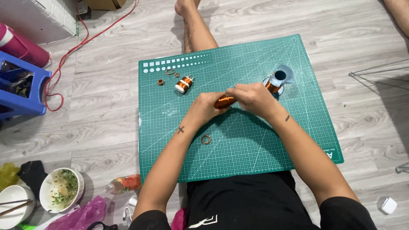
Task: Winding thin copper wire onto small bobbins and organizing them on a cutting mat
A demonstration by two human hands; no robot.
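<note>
Hands meet over the middle of a green gridded cutting mat (255, 145) that lies on a grey wood-grain floor (106, 123). The left hand (207, 107) closes its grip on the near end of an oblong coil of shiny copper wire (223, 102), and the right hand (252, 97) pinches the coil's other end with its fingers curled over the top, so the coil sits between both palms just above the mat's centre. Just beyond the right hand, toward the mat's far right corner, stands a grey spool wound with copper wire (277, 79), its hollow core facing up. Toward the mat's far left corner lie a small copper-wound bobbin with a white end (184, 83), a tiny copper ring (160, 81) and a thin wire loop (170, 72). Another thin copper wire loop (206, 139) lies on the mat near its front, just beside the left forearm. Off the mat's left edge are a blue plastic stool (25, 91) and a red cable (64, 59); off its front left corner stand a white bowl with green food scraps (62, 189) and a small clear bottle (123, 184) lying on its side.
</note>
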